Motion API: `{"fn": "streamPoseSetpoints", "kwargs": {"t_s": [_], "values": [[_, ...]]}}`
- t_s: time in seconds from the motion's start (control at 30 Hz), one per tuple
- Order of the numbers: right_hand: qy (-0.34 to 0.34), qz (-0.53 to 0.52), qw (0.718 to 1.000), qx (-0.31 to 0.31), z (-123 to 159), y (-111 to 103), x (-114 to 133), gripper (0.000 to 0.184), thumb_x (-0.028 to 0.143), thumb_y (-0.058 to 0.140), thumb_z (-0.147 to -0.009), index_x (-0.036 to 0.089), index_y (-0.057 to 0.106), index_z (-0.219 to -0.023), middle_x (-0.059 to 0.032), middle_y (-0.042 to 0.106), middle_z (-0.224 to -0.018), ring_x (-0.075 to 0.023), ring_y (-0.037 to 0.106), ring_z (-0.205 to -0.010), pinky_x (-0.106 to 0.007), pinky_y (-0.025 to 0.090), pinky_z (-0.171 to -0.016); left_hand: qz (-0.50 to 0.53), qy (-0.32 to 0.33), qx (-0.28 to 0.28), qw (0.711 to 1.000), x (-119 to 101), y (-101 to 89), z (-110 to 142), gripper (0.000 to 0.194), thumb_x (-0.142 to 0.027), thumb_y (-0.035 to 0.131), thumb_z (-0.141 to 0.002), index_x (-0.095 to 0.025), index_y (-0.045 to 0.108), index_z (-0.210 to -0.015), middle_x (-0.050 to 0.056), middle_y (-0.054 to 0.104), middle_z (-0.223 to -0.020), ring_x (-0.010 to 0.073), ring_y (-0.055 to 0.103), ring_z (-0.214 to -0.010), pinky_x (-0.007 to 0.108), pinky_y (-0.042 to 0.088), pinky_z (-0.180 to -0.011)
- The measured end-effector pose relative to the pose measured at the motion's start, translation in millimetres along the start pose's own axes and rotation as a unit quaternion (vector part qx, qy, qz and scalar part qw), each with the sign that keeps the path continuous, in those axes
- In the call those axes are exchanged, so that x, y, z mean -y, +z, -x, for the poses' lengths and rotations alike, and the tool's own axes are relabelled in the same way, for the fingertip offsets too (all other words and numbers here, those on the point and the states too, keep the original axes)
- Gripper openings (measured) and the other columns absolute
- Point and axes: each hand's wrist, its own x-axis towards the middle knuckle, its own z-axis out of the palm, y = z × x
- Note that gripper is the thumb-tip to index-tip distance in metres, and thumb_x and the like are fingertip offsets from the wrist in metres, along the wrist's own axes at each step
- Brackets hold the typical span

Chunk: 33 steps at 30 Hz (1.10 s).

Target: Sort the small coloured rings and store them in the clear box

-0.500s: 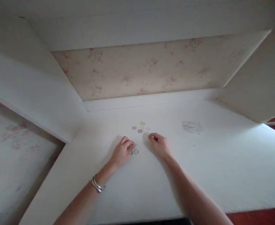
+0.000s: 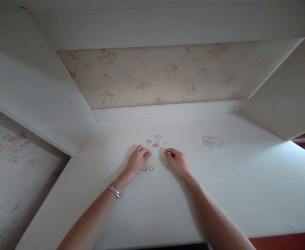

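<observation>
The left hand [image 2: 138, 161] has its thumb and fingertips drawn together, seemingly pinching a thin piece [image 2: 151, 155] whose edge pokes out at the tips; whether it is a ring is too small to tell. Just below that hand, on its near side, a green ring [image 2: 144, 171] and a pale ring [image 2: 151, 170] lie side by side on the white surface [image 2: 142, 215]. Beyond the fingertips sits a loose group: grey rings [image 2: 149, 141], a darker ring [image 2: 155, 145] and yellowish rings [image 2: 159, 136], with a lone ring [image 2: 164, 144] beyond the right hand [image 2: 177, 161]. That hand's thumb and forefinger meet in a loop; I cannot tell if anything is between them. Judging by the layout, two rings stand apart while most remain grouped, so any sorting looks only partly done.
</observation>
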Motion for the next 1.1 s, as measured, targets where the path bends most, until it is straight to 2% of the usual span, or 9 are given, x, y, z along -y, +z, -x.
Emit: {"fn": "streamPoseSetpoints", "kwargs": {"t_s": [0.27, 0.57, 0.8, 0.97, 1.1], "values": [[-0.007, 0.013, 1.0, 0.007, 0.1, 0.0, 0.8, 0.03, 0.04, 0.048, -0.082, 0.022, 0.072, -0.086, -0.0017, 0.065, -0.07, -0.013, 0.055, -0.061, -0.024, 0.036, -0.056, -0.007, -0.015, -0.005, 1.0, 6.5, -5.0, -2.1, 0.02, -0.028, 0.049, -0.09, -0.019, 0.067, -0.085, 0.002, 0.056, -0.087, 0.0132, 0.057, -0.078, 0.026, 0.044, -0.073], [-0.013, 0.026, 1.0, 0.01, 0.6, -0.2, -0.1, 0.029, 0.04, 0.048, -0.082, 0.023, 0.071, -0.088, -0.0013, 0.067, -0.072, -0.0131, 0.056, -0.062, -0.024, 0.036, -0.057, -0.032, 0.028, 0.085, 0.995, -0.1, -18.3, 2.4, 0.016, -0.028, 0.054, -0.086, -0.022, 0.069, -0.087, 0.002, 0.058, -0.088, 0.0149, 0.057, -0.083, 0.026, 0.044, -0.078], [-0.009, 0.038, 0.999, 0.016, 1.2, -1.1, 1.4, 0.03, 0.041, 0.048, -0.082, 0.024, 0.072, -0.088, -0.0008, 0.065, -0.07, -0.0126, 0.054, -0.06, -0.024, 0.035, -0.057, -0.042, 0.023, 0.119, 0.992, -3.6, -19.6, 2.8, 0.019, -0.022, 0.049, -0.088, -0.02, 0.067, -0.083, 0.003, 0.058, -0.086, 0.0148, 0.058, -0.079, 0.027, 0.044, -0.074], [-0.012, 0.039, 0.999, 0.015, 1.0, -0.8, 0.3, 0.029, 0.04, 0.048, -0.082, 0.025, 0.071, -0.087, -0.0003, 0.066, -0.071, -0.0124, 0.055, -0.061, -0.024, 0.035, -0.058, 0.008, 0.023, 0.117, 0.993, -15.7, -27.9, 17.4, 0.019, -0.024, 0.047, -0.09, -0.019, 0.065, -0.086, 0.003, 0.057, -0.089, 0.0136, 0.057, -0.079, 0.026, 0.045, -0.074], [-0.02, 0.04, 0.999, 0.019, 1.4, -0.4, 1.1, 0.03, 0.041, 0.047, -0.083, 0.024, 0.071, -0.087, -0.0009, 0.067, -0.072, -0.0127, 0.055, -0.062, -0.024, 0.035, -0.058, -0.001, 0.045, 0.132, 0.99, -25.6, -29.6, 33.8, 0.021, -0.026, 0.048, -0.09, -0.02, 0.067, -0.087, 0.003, 0.057, -0.085, 0.0146, 0.057, -0.08, 0.026, 0.045, -0.076]]}}
